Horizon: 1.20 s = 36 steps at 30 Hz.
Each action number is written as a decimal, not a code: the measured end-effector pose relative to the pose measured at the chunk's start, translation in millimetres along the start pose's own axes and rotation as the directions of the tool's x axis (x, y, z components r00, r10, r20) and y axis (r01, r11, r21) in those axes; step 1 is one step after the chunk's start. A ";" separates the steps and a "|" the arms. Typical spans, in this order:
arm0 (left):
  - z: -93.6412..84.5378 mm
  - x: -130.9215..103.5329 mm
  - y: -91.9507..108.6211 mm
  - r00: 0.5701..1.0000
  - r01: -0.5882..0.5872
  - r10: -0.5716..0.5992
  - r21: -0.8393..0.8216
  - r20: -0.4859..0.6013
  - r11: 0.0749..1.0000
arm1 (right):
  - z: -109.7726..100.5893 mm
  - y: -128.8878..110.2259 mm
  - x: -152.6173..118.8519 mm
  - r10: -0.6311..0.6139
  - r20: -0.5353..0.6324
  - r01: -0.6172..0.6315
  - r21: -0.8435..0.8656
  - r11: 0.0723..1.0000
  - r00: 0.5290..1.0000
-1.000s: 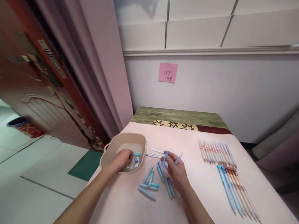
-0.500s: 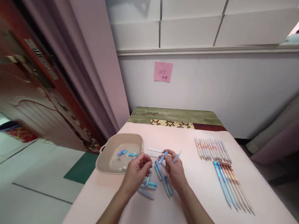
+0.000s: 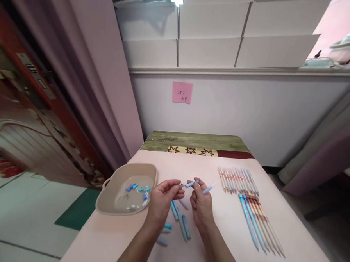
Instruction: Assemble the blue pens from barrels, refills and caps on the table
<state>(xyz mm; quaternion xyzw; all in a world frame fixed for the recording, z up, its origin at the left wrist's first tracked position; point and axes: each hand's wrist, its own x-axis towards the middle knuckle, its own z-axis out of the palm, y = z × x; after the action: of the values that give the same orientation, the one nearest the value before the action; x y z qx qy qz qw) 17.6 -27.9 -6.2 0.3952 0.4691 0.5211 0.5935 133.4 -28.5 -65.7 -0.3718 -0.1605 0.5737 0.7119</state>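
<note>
My right hand (image 3: 202, 203) is closed on a short blue pen barrel (image 3: 192, 183), held nearly level. A pale blue pen part with a pointed white tip (image 3: 209, 188) also sticks out of its grip. My left hand (image 3: 165, 197) pinches a tiny, thin metallic piece (image 3: 182, 185), spring-like but too small to be sure, at the barrel's left end. Below the hands lie loose blue pen parts (image 3: 184, 227) and teal pen parts (image 3: 166, 227), some partly covered by my left hand.
On the left stands a beige basin (image 3: 108, 203) holding small blue clips (image 3: 131, 187), white bits and thin springs. At right, a row of clear pens (image 3: 238, 180) lies behind assembled blue and brown pens (image 3: 250, 225). A wall faces the table (image 3: 209, 254).
My left fingers have come across to the blue barrel's end with the tiny piece. The barrel has turned more level. The view has tilted up and shifted rightward.
</note>
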 end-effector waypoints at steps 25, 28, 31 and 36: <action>15.3 -3.8 -14.6 0.989 -0.115 0.123 0.101 -0.080 0.988 | 3.3 -4.4 -4.6 -0.031 -0.003 0.031 -0.012 0.999 1.000; 8.9 -2.4 -12.4 0.987 -0.105 0.115 0.091 -0.108 0.990 | 2.7 -1.0 -5.2 -0.031 0.006 0.032 -0.041 0.999 0.999; 1.3 -0.7 -7.1 0.980 -0.130 0.145 0.116 -0.135 0.985 | 2.1 2.8 -7.2 0.004 0.057 -0.001 -0.046 0.999 0.998; -5.0 -3.6 6.5 0.947 -0.273 0.316 0.368 -0.063 0.889 | 3.0 8.4 -11.5 0.191 0.176 -0.199 0.032 0.979 0.966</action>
<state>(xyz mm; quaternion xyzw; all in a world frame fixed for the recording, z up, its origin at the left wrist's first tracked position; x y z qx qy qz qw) 11.1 -30.7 -0.8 0.5298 0.5247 0.5350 0.3971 122.3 -37.7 -67.5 -0.3170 -0.1697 0.6747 0.6445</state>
